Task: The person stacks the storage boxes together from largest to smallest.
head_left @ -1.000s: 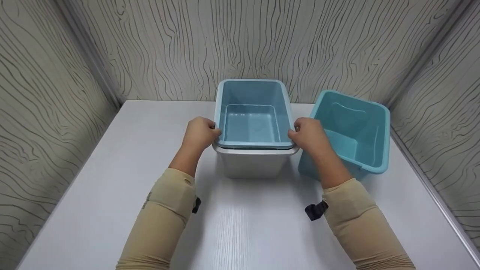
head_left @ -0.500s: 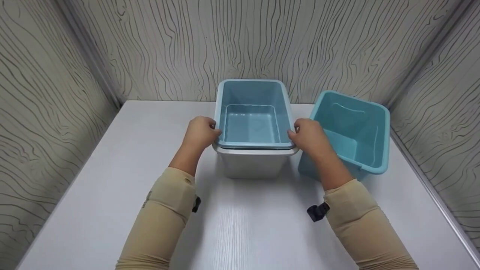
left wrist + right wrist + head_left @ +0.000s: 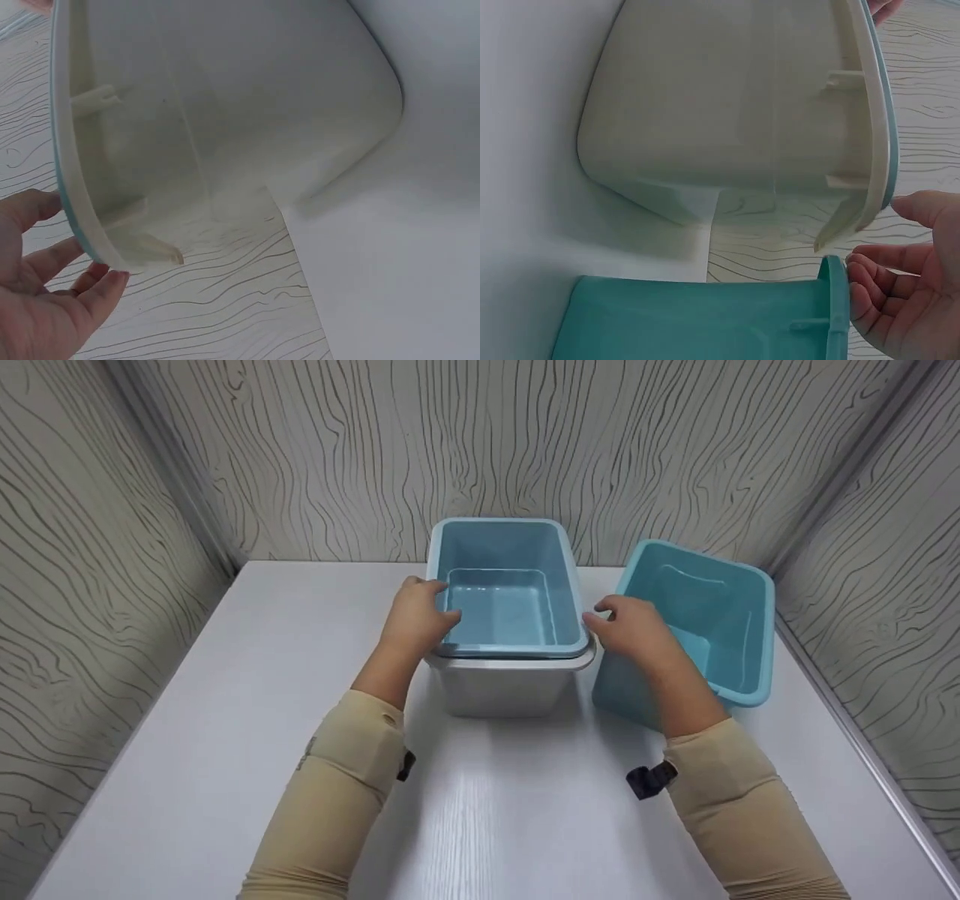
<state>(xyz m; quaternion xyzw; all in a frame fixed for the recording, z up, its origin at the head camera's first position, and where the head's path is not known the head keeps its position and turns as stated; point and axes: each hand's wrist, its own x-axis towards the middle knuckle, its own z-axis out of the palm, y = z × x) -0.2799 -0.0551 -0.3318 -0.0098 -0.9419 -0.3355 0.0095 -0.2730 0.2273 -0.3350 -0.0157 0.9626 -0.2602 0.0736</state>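
A grey-blue bin (image 3: 499, 611) sits nested inside a white bin (image 3: 502, 690), with only its rim and inside showing. My left hand (image 3: 416, 619) is over the left rim, its thumb and fingers apart. In the left wrist view its relaxed fingers lie close around the blue edge without pinching it. On the other side, my right hand (image 3: 634, 630) has its thumb at the right rim. The right wrist view shows that thumb tip by the edge and the other fingers loosely bent beside a teal bin (image 3: 705, 315), holding nothing.
The teal bin stands upright and turned at an angle on the white table (image 3: 300, 622), right of the nested pair and under my right forearm. Wood-grain patterned panels (image 3: 487, 450) close off the back and both sides.
Both hands have let go of the grey-blue bin's rim. The left hand has shifted right and over the rim, and the right hand slightly right. The bins stay in place.
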